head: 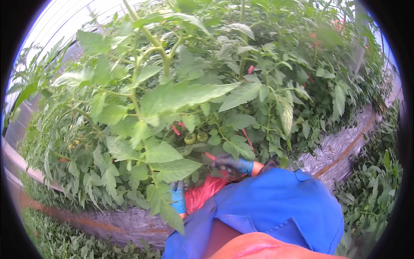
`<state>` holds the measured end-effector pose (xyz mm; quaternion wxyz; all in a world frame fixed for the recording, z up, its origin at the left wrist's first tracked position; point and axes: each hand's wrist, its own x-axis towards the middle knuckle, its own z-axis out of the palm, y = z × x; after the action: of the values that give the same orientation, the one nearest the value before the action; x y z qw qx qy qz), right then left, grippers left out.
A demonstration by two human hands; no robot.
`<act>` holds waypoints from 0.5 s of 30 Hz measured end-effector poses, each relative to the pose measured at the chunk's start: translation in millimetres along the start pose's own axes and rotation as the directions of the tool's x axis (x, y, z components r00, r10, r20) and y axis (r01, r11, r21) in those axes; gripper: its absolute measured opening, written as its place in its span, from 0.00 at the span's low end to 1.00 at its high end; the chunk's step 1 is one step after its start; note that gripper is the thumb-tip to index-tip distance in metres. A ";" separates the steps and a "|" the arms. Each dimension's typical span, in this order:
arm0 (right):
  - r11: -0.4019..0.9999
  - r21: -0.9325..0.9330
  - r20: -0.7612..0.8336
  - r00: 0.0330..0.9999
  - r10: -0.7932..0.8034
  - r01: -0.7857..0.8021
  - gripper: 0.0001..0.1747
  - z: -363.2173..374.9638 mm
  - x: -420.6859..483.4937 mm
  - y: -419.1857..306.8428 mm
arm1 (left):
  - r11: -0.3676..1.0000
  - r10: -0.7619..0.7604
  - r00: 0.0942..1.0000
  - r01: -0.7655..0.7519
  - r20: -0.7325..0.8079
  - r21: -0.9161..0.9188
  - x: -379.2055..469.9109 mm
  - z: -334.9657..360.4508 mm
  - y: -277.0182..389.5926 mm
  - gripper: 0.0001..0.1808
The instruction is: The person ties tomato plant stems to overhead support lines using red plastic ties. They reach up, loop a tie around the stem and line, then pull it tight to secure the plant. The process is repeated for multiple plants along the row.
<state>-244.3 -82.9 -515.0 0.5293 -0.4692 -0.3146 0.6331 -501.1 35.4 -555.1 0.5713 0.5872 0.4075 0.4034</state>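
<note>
My right hand [235, 164], in a blue glove with darkened fingers, pinches a strip of pink plastic tape [210, 156] whose end sticks out to the left among the tomato leaves. Below it, a thick bundle of pink tape strips [205, 192] hangs in front of my blue jacket [275, 200]. Just left of the bundle is my left hand [177, 196], also in a blue glove. Leaves cover part of it, so its grip is unclear. Two green tomatoes [196, 138] hang a little above my hands.
Dense tomato plants [194, 97] fill the space ahead, with a thick stem [158, 45] close to the camera. Pink tape ties [248, 140] show among the foliage. Silvery plastic mulch [336, 142] runs along the row. Greenhouse ribs [61, 22] curve at upper left.
</note>
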 end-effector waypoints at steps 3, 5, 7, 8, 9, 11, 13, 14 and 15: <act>0.914 -0.105 -0.257 0.877 -0.406 0.392 0.13 -40.1 -25.0 -31.6 | 0.999 0.039 0.998 -0.038 0.044 -0.007 -2.5 18.7 0.7 0.09; 0.848 0.063 -0.366 0.803 -0.471 0.526 0.13 -64.4 -27.8 -53.0 | 0.999 0.031 0.997 -0.033 0.075 0.013 -4.0 27.8 0.1 0.09; 0.741 0.152 -0.438 0.717 -0.543 0.654 0.13 -90.0 -38.1 -65.3 | 0.996 0.069 0.991 -0.075 0.113 0.050 -5.5 35.0 -0.8 0.09; 0.677 0.190 -0.442 0.677 -0.588 0.711 0.14 -98.3 -40.4 -66.8 | 0.995 0.074 0.989 -0.082 0.125 0.058 -6.6 37.7 -1.7 0.09; 0.682 0.156 -0.509 0.650 -0.565 0.714 0.14 -104.8 -40.2 -67.4 | 0.995 0.078 0.989 -0.085 0.125 0.058 -9.2 37.9 -2.3 0.09; 0.671 0.228 -0.488 0.679 -0.549 0.706 0.15 -111.7 -38.2 -63.5 | 0.994 0.101 0.987 -0.107 0.127 0.036 -11.3 40.8 -4.5 0.10; 0.656 0.232 -0.416 0.683 -0.601 0.718 0.17 -115.1 -32.9 -59.2 | 0.999 0.016 0.996 -0.020 0.083 0.045 -11.4 42.1 -6.5 0.10; 0.658 0.245 -0.390 0.694 -0.606 0.712 0.17 -115.9 -29.0 -57.9 | 1.000 0.020 0.996 -0.021 0.092 0.018 -11.1 42.9 -7.0 0.11; 0.661 0.252 -0.368 0.701 -0.610 0.707 0.18 -116.4 -25.9 -57.0 | 0.999 -0.010 0.997 0.007 0.075 0.041 -11.1 43.3 -7.0 0.11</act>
<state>-115.1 -105.7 -499.4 0.8382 -0.2877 -0.2671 0.3785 -464.4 10.2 -563.1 0.5757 0.6118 0.3966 0.3702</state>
